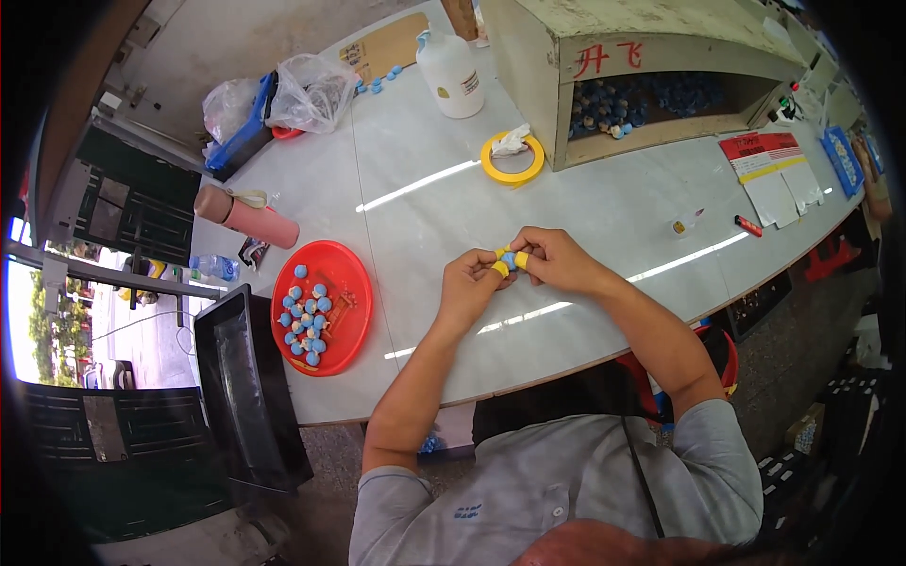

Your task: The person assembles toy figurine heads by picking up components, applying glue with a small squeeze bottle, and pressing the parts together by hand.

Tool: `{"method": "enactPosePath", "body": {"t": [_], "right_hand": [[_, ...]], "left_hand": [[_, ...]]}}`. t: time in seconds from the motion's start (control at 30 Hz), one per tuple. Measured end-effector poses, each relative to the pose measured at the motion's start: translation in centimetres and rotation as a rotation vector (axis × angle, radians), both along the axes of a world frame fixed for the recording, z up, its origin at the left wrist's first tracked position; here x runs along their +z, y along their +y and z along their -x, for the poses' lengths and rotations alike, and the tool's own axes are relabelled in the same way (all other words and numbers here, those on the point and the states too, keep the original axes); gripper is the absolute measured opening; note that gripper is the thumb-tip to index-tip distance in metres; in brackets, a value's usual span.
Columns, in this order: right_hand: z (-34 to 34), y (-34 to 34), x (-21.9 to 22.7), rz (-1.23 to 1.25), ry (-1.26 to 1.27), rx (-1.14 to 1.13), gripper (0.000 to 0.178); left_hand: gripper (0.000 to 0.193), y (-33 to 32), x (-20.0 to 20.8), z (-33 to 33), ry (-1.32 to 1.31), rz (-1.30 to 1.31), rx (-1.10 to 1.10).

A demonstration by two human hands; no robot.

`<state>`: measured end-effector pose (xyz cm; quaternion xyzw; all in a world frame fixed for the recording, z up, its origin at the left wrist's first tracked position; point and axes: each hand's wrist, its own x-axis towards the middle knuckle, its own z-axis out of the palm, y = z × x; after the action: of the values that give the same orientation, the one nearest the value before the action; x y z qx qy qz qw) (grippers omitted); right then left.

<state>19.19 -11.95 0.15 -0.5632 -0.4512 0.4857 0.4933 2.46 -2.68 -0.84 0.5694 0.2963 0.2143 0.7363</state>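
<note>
Above the middle of the table, my left hand and my right hand meet fingertip to fingertip. Yellow coverings wrap some of the fingertips on both. Pinched between them is a small blue piece, largely covered by the fingers, so its full shape is hidden. To the left, a round red plate holds several small rounded blue figures with cream-coloured parts.
A pink bottle lies behind the plate. Farther back are a white jug, a yellow tape roll and a wooden box containing blue pieces. A black bin flanks the table's left edge; a red lighter lies right.
</note>
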Motion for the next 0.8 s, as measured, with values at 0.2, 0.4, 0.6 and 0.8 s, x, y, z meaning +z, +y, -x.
{"method": "enactPosePath", "body": {"t": [0.2, 0.4, 0.6, 0.8], "right_hand": [[-0.04, 0.13, -0.47, -0.010, 0.054, 0.004, 0.010], [0.19, -0.10, 0.39, 0.022, -0.012, 0.012, 0.010], [0.54, -0.22, 0.28, 0.000, -0.019, -0.002, 0.009], [0.59, -0.21, -0.02, -0.071, -0.142, -0.039, 0.011]], "left_hand": [[0.015, 0.08, 0.75, -0.02, 0.014, 0.035, -0.002], [0.013, 0.10, 0.43, 0.11, 0.006, 0.051, -0.007], [0.009, 0.09, 0.20, 0.17, 0.007, 0.043, -0.002], [0.008, 0.07, 0.32, 0.05, 0.009, 0.049, 0.001]]}}
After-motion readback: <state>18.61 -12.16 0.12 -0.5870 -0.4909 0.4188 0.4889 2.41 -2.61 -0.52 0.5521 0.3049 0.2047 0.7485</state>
